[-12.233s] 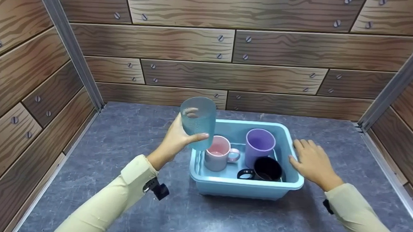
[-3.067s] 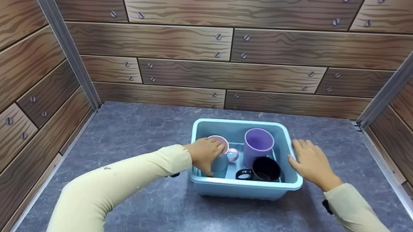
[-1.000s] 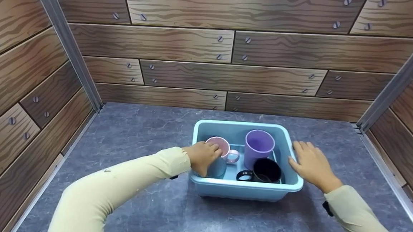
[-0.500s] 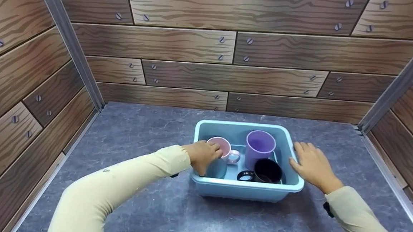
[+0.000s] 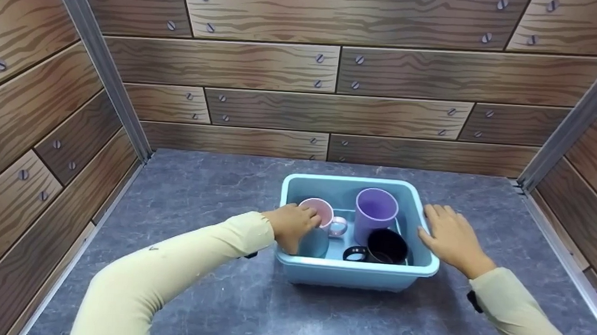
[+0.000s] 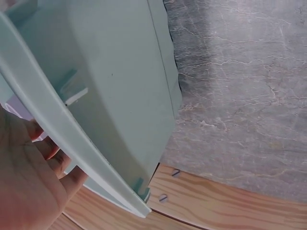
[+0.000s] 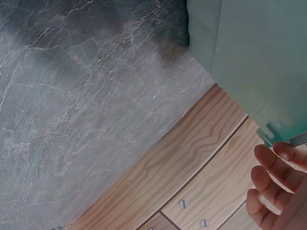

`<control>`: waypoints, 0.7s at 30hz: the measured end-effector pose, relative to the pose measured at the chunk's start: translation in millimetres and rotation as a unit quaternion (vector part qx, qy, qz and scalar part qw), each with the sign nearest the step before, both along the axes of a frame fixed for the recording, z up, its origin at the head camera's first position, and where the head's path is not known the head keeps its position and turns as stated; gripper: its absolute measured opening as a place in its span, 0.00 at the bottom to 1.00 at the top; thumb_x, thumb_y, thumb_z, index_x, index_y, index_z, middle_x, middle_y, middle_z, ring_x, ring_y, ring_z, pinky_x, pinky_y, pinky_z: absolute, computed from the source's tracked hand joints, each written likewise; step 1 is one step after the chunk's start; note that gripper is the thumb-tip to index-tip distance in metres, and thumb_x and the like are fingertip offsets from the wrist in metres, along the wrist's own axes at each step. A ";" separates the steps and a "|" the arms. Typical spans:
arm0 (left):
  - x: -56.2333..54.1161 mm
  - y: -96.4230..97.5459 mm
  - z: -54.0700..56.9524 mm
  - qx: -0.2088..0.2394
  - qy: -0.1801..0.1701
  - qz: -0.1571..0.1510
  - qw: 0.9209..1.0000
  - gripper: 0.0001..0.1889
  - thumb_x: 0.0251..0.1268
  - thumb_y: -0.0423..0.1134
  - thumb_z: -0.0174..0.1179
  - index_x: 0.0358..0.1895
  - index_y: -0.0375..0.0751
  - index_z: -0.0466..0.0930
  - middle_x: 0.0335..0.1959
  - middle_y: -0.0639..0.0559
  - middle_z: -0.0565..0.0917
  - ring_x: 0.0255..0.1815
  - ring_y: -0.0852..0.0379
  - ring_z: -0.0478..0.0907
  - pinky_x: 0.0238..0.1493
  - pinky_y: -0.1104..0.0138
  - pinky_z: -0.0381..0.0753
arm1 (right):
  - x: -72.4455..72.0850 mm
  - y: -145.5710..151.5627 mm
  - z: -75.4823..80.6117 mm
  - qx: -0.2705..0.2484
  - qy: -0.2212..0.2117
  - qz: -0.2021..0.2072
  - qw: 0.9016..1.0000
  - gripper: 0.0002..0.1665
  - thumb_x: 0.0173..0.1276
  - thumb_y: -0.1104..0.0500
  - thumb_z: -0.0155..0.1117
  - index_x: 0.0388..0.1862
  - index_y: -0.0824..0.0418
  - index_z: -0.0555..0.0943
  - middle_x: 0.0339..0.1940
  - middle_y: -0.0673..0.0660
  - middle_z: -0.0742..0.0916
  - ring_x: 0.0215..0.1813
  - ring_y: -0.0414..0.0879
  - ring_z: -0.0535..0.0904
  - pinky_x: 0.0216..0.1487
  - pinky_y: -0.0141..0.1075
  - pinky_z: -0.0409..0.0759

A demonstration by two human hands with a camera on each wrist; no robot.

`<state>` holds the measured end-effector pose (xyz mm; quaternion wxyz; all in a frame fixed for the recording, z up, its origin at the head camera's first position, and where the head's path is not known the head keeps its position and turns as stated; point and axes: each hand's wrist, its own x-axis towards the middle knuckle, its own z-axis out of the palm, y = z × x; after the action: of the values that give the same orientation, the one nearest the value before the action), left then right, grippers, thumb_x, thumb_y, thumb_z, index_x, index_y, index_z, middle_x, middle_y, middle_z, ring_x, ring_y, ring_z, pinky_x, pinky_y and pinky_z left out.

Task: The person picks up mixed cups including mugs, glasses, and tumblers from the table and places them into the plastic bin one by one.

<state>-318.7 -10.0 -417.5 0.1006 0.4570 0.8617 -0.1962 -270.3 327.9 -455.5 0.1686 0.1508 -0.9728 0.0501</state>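
Observation:
In the head view, my left hand (image 5: 290,226) reaches into the light blue tub (image 5: 344,264) from the left. It holds a translucent blue cup (image 5: 314,243) from above, the hand covering the cup's rim. Close behind the fingers stands a pink mug (image 5: 319,208), handle to the right. Purple cup (image 5: 367,228) and black mug (image 5: 387,246) stand upright in the tub's right half. My right hand (image 5: 452,239) rests at the tub's right rim with relaxed fingers. In the left wrist view, the left fingers (image 6: 53,153) lie beyond the tub's rim; the cup is hidden there.
The tub stands on a grey marbled tabletop (image 5: 214,193). Wood-patterned walls (image 5: 273,72) enclose the back and both sides, with metal corner posts (image 5: 102,67). Tabletop extends left, right and in front of the tub.
Since 12 seconds ago, the blue cup has gone from above the tub into its left front, beside the pink mug. My left hand shifted slightly left, then stayed still. My right hand stayed put.

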 end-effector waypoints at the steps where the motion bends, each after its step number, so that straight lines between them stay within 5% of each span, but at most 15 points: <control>1: 0.3 0.0 0.1 0.000 -0.002 0.002 1.000 0.33 0.49 0.49 0.63 0.60 0.44 0.64 0.56 0.50 0.72 0.55 0.55 0.68 0.58 0.61 0.72 | 0.0 0.0 -0.1 0.000 0.000 0.000 1.000 0.26 0.63 0.52 0.54 0.50 0.72 0.72 0.42 0.68 0.81 0.45 0.62 0.75 0.46 0.56 0.72; 9: 1.0 -0.7 5.7 0.006 -0.021 0.017 1.000 0.38 0.49 0.47 0.64 0.65 0.45 0.61 0.60 0.49 0.69 0.57 0.55 0.66 0.60 0.61 0.71 | -2.3 1.5 0.1 0.004 -0.002 -0.003 1.000 0.26 0.64 0.51 0.54 0.50 0.72 0.72 0.41 0.69 0.81 0.45 0.63 0.74 0.45 0.56 0.71; 15: -1.0 -3.6 15.6 0.011 -0.022 0.021 0.999 0.45 0.45 0.55 0.68 0.67 0.45 0.59 0.64 0.49 0.67 0.63 0.53 0.66 0.64 0.61 0.68 | -3.3 1.9 1.7 0.014 -0.009 -0.010 1.000 0.27 0.63 0.50 0.54 0.50 0.71 0.72 0.43 0.69 0.81 0.46 0.63 0.74 0.46 0.56 0.71; 21: -1.7 -10.4 25.3 0.063 -0.021 0.050 0.997 0.50 0.43 0.61 0.69 0.69 0.43 0.57 0.65 0.47 0.68 0.64 0.51 0.67 0.67 0.59 0.66 | -2.1 2.9 3.3 0.023 -0.008 -0.012 1.000 0.28 0.63 0.49 0.55 0.51 0.70 0.72 0.45 0.68 0.81 0.48 0.63 0.74 0.48 0.57 0.71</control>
<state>-320.4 -20.4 -392.2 0.0995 0.4225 0.8919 -0.1268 -272.4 330.8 -452.2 0.1577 0.1427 -0.9768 0.0266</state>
